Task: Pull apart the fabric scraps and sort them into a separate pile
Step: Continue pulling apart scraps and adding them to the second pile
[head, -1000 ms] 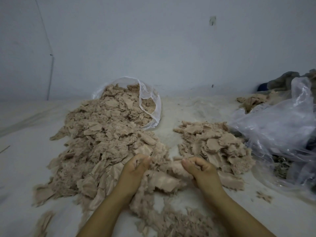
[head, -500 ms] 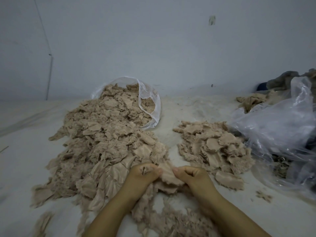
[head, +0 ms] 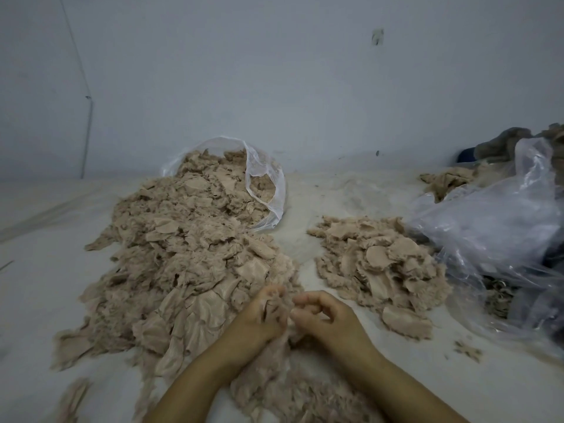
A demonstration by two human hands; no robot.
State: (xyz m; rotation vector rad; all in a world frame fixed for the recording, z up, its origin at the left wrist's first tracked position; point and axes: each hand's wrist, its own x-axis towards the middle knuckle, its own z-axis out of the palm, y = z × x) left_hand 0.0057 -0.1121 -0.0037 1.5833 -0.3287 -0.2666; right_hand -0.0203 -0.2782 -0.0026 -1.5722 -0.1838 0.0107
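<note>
A pale floor (head: 320, 209) runs back to a grey wall (head: 274, 71), with bare room at far left and in the strip between the two heaps. The big heap of beige fabric scraps (head: 183, 254) fills the left middle, spilling from a clear bag (head: 268, 190) lying on its side by the wall. To the right, apart from it across the bare strip, lies the smaller pile (head: 381, 264), whose right edge touches a crumpled plastic sheet (head: 488, 233) that closes off the right side. Behind that sheet sit dark cloths (head: 512, 145). A fluffy clump (head: 299, 389) lies between the forearms at the near edge. The left hand (head: 259, 322) and right hand (head: 332, 319) meet at the big heap's near edge, fingers curled, both pinching one tuft of scrap (head: 279, 306) between them.
</note>
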